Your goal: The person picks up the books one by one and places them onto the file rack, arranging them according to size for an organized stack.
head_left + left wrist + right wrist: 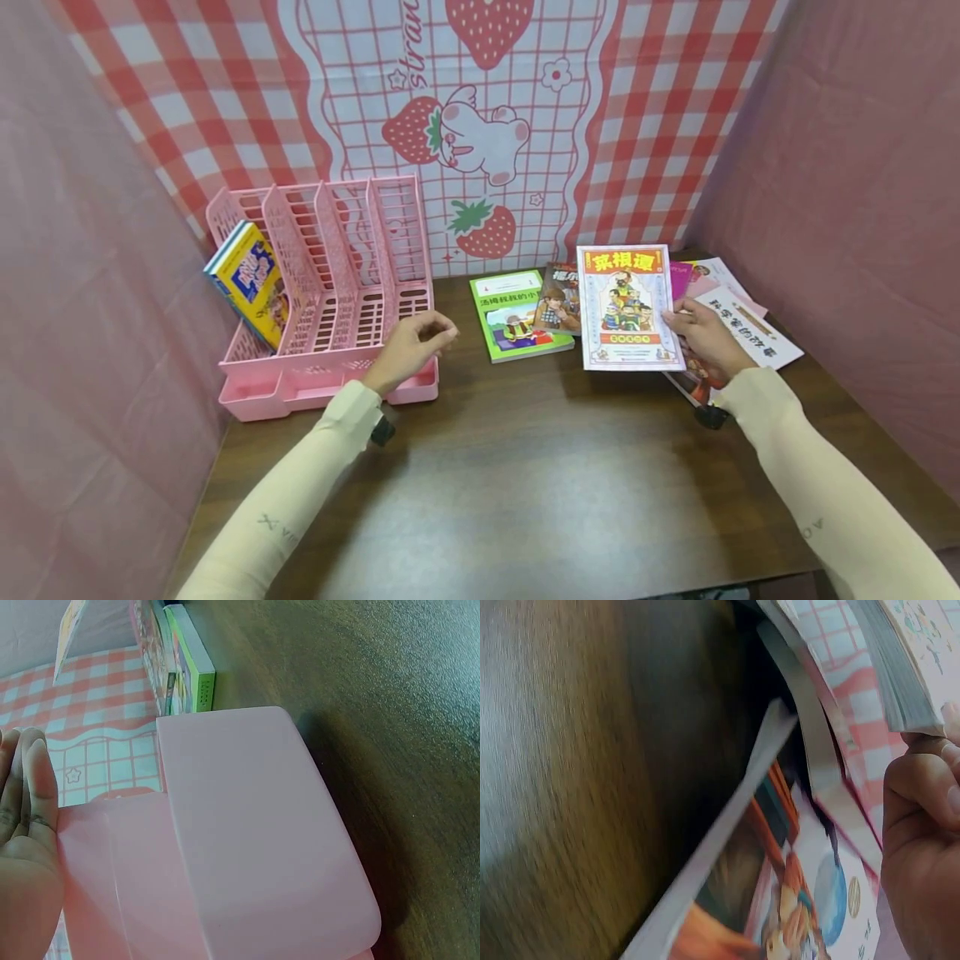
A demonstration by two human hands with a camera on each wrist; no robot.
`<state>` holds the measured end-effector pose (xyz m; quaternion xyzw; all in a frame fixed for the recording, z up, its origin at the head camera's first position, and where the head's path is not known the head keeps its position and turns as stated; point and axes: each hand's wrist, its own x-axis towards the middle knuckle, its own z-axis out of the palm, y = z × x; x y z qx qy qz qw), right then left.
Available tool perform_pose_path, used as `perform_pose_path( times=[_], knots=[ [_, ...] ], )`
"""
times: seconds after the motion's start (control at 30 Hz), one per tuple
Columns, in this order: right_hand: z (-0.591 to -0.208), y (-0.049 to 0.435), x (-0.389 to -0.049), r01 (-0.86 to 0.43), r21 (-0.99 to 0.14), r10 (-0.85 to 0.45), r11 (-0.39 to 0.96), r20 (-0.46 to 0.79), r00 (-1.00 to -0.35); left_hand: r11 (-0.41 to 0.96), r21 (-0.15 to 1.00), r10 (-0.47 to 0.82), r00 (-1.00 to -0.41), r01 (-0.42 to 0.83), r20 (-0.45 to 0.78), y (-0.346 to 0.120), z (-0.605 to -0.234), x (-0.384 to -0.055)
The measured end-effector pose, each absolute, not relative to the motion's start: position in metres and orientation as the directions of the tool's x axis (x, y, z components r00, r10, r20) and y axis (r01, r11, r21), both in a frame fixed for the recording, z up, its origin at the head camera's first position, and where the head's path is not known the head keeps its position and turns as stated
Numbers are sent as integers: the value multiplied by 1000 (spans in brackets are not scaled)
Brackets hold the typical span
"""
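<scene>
My right hand (705, 332) pinches the right edge of a white book with a red and yellow title (626, 312), raised above the other books. The right wrist view shows the thumb and fingers of that right hand (922, 802) at the corner of its thick page block (900, 682). In front of the pink file rack (322, 367), at its right end, hovers my left hand (412, 346), fingers loosely bent with nothing between them. A yellow and blue book (258, 283) leans in the rack's leftmost slot.
A green book (510, 317) lies on the wooden table (525, 475), partly under a brown book (558, 304). Several more books, among them a white one (750, 329), overlap at the right. A strawberry-print cloth (487, 125) hangs behind; pink curtains (847, 208) flank both sides.
</scene>
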<state>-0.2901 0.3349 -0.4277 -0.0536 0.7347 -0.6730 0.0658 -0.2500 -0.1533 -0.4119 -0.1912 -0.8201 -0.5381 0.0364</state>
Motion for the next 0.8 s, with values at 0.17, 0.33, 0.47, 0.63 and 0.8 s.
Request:
perform_pose_path(
  times=[0.17,0.33,0.47,0.63,0.8],
  knots=[
    [-427,320,-292,26,-998,-170,55,-35,-985,342,863,285,-916,371,281,-154,-412,-250],
    [-425,305,-292,5,-988,-151,151,-28,-988,331,861,300,-908,385,291,-153,-412,-250],
    [-424,294,-292,-17,-988,-177,152,-10,-984,357,849,304,-908,389,288,-152,-412,-250],
    [-423,278,-291,-45,-993,-218,109,21,-976,436,802,305,-905,408,295,-150,-412,-250],
    [-422,261,-290,-33,-995,-238,96,9,-971,489,759,333,-896,429,292,-145,-409,-249]
  ],
)
